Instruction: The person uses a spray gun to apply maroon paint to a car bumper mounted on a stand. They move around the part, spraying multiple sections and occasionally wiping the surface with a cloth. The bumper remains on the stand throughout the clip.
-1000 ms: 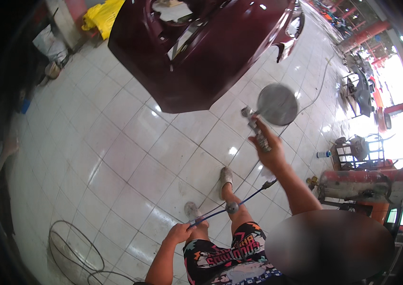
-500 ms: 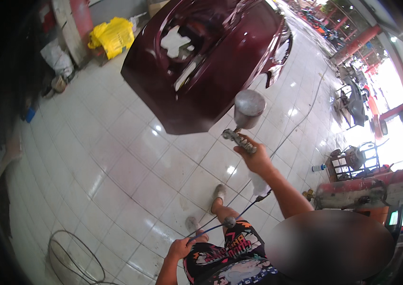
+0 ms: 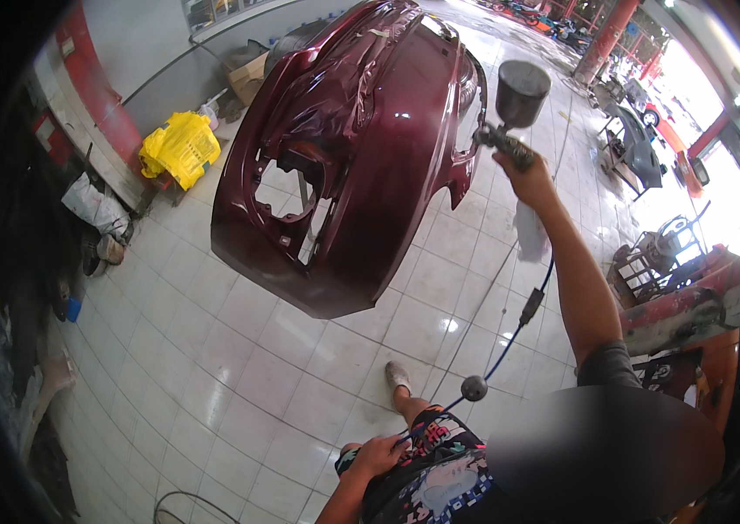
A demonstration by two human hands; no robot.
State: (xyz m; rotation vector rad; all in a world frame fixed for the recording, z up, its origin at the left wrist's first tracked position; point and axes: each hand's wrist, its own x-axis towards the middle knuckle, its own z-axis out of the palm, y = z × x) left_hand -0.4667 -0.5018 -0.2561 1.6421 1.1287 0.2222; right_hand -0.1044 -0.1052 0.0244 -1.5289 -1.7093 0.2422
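grey spray gun (image 3: 507, 148) clamped in right hand (image 3: 530, 180) seemingly points leftward, axis slanting; left hand (image 3: 381, 455) grips hose (image 3: 502, 353)

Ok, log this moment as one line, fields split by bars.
right hand: gripping spray gun, cup on top | left hand: holding blue hose | maroon car panel: ahead, left of spray gun | underfoot: tiled floor

1. Bumper (image 3: 387, 205): deep maroon, with whitish highlights.
2. Spray gun (image 3: 508, 148): metallic grey; cup (image 3: 523, 96): darker grey.
3. Hose (image 3: 505, 350): blue; ball (image 3: 474, 388) on it: grey.
4. Floor (image 3: 247, 384): off-white tiles, crossed by a grid of darker lines.
5. Clothing (image 3: 444, 476): black ground, with pink, orange and white print and blue-and-white checks.
6. Bundle (image 3: 179, 148): bright yellow.
7. Pillar (image 3: 106, 83): red.
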